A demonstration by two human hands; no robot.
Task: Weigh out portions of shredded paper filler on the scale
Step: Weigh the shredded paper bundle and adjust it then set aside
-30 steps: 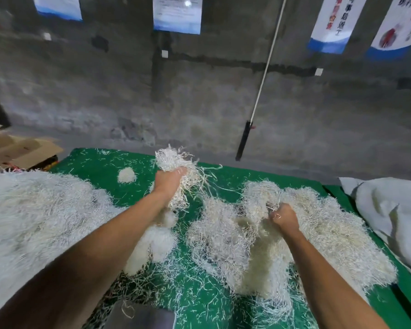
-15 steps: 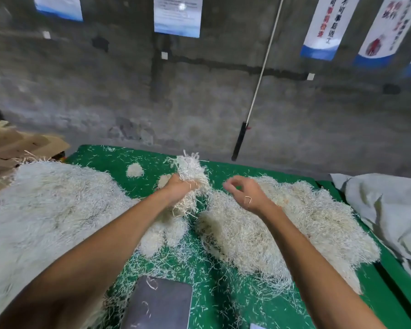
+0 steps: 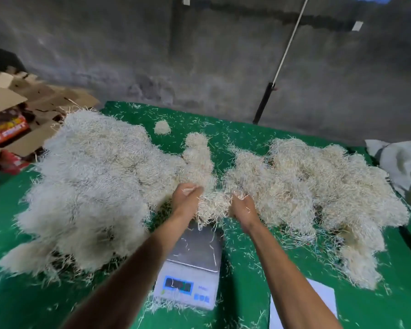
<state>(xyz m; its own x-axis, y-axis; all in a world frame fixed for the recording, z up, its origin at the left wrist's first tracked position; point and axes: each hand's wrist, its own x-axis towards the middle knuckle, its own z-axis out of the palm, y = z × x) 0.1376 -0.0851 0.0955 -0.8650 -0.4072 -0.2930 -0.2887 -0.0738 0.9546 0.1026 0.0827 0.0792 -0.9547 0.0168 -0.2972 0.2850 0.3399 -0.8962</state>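
Right now a pale, stringy clump of shredded paper [image 3: 212, 206] sits pressed between both hands just above the far end of the scale [image 3: 195, 262], the left hand [image 3: 185, 198] and right hand [image 3: 242, 206] each with a curled grip around it. Big heaps of filler [image 3: 88, 186] flank it on the green worktop [image 3: 247, 269], crowding the scale's sides, while loose strands litter its steel pan.

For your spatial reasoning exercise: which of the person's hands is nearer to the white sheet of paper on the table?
Right. The right hand is above the scale, up-left of the white sheet; the left hand lies farther left.
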